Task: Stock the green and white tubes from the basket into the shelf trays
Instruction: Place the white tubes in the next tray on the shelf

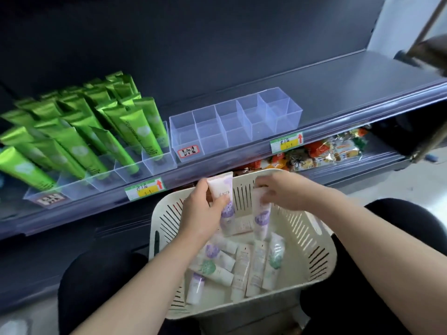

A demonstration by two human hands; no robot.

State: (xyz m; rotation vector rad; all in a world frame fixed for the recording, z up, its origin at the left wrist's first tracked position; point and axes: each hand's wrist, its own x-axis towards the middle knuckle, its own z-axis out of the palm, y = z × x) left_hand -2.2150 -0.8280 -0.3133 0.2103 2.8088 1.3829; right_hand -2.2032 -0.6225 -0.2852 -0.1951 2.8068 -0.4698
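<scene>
Head view: left hand [203, 211] grips left tube [220, 187], right hand [280, 192] grips right tube [262, 218]; loose pinch risks drop into basket [312, 238].

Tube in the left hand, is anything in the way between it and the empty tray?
Nothing visible blocks it. The left hand holds the tube over the basket, and the clear tray above stands open with empty compartments. Only the shelf edge and tray wall need clearing.
</scene>
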